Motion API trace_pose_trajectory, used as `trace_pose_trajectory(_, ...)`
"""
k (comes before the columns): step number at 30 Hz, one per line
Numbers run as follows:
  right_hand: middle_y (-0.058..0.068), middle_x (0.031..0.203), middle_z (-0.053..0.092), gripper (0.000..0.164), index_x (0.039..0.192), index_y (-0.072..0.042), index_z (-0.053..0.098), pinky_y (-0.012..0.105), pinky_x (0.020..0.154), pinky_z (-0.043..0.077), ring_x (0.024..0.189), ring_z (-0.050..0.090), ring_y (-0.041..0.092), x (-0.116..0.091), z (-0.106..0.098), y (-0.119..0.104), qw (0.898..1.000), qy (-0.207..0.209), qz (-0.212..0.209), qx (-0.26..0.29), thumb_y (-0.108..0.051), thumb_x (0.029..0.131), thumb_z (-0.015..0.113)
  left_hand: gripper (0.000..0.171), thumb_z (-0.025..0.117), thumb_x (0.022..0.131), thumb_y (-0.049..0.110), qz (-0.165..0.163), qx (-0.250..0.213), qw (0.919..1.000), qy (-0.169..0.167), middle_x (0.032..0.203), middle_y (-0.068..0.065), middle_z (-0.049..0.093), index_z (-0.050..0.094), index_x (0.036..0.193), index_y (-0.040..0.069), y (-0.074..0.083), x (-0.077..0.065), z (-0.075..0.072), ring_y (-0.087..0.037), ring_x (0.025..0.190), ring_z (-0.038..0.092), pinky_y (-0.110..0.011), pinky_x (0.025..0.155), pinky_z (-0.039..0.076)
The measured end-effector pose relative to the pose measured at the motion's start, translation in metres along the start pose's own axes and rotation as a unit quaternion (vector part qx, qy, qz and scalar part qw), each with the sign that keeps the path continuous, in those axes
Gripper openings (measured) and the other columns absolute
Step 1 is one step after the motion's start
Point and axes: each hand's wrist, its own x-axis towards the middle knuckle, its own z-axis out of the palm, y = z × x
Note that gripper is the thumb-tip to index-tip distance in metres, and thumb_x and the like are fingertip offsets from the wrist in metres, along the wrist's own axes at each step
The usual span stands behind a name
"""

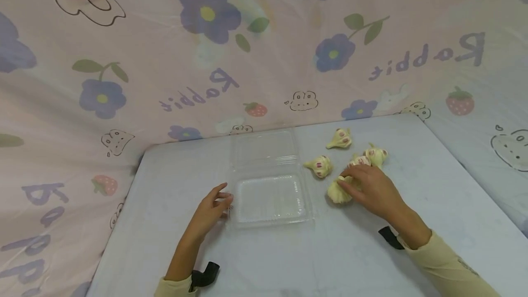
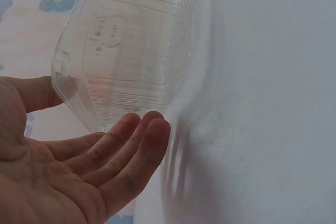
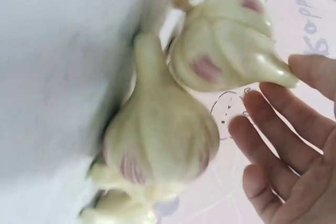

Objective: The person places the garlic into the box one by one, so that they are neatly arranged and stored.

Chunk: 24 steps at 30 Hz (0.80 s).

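Observation:
My right hand (image 1: 373, 191) pinches the stem of a pale garlic bulb (image 1: 338, 192) between thumb and index finger. In the right wrist view this garlic bulb (image 3: 226, 40) shows purple marks and a tuft of roots, while the other fingers of the right hand (image 3: 299, 150) spread loosely. Another garlic bulb (image 3: 157, 124) lies right against it. My left hand (image 1: 208, 210) is at the left edge of an opened clear plastic box (image 1: 270, 224). In the left wrist view the relaxed fingers of that hand (image 2: 89, 171) lie along the box's rim, with the thumb beyond it.
Several garlic bulbs lie right of the box: one garlic bulb (image 1: 319, 167) near its hinge, one farther back (image 1: 341, 139), and others beside my right hand. The box's lid (image 1: 264, 148) lies folded back. A printed curtain (image 1: 268, 58) borders the white table (image 1: 173, 182).

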Motion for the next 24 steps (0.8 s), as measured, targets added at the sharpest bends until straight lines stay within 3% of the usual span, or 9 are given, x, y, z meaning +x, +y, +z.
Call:
trace_pose_trajectory(5, 0.003, 0.102, 0.074, 0.023, 0.106, -0.012, 0.073, 0.045, 0.079, 0.057, 0.095, 0.069, 0.025, -0.003, 0.005, -0.007, 0.995, -0.083, 0.053, 0.026, -0.029, 0.091, 0.073, 0.058, 0.059, 0.101, 0.023, 0.002, -0.007, 1.0, -0.003, 0.133, -0.017, 0.056, 0.037, 0.153, 0.012, -0.001, 0.0, 0.0, -0.024, 0.102, 0.064, -0.035, 0.082, 0.06)
trace_pose_trajectory(9, -0.001, 0.104, 0.073, 0.026, 0.112, -0.015, 0.071, 0.04, 0.078, 0.057, 0.092, 0.067, 0.018, -0.009, 0.008, -0.009, 0.989, -0.124, 0.07, 0.031, -0.033, 0.093, 0.071, 0.058, 0.059, 0.101, 0.023, 0.0, -0.01, 0.9999, -0.008, 0.134, -0.017, 0.056, 0.037, 0.153, 0.012, -0.003, 0.0, 0.0, -0.025, 0.106, 0.064, -0.036, 0.082, 0.061)
trace_pose_trajectory(13, -0.005, 0.107, 0.071, 0.032, 0.117, -0.016, 0.068, 0.038, 0.078, 0.056, 0.091, 0.066, 0.014, -0.015, 0.01, -0.007, 0.986, -0.148, 0.065, 0.048, -0.035, 0.091, 0.072, 0.058, 0.059, 0.101, 0.024, -0.003, -0.01, 0.9998, -0.013, 0.136, -0.017, 0.055, 0.037, 0.153, 0.013, -0.004, 0.0, -0.001, -0.026, 0.11, 0.063, -0.037, 0.083, 0.061)
trace_pose_trajectory(17, -0.004, 0.118, 0.068, 0.047, 0.126, -0.016, 0.061, 0.041, 0.087, 0.057, 0.104, 0.067, 0.016, -0.015, 0.012, -0.004, 0.979, -0.177, 0.06, 0.082, -0.037, 0.087, 0.077, 0.057, 0.059, 0.101, 0.025, -0.004, -0.02, 0.9996, -0.018, 0.137, -0.017, 0.054, 0.037, 0.153, 0.013, -0.004, -0.001, -0.003, -0.028, 0.113, 0.063, -0.038, 0.084, 0.061)
trace_pose_trajectory(24, -0.001, 0.129, 0.062, 0.061, 0.134, -0.011, 0.054, 0.04, 0.092, 0.056, 0.112, 0.062, 0.018, -0.014, 0.016, 0.0, 0.969, -0.207, 0.027, 0.129, -0.027, 0.082, 0.082, 0.057, 0.059, 0.101, 0.025, -0.009, -0.063, 0.9974, -0.034, 0.139, -0.019, 0.052, 0.038, 0.152, 0.014, -0.007, -0.002, -0.006, -0.029, 0.117, 0.061, -0.036, 0.081, 0.061)
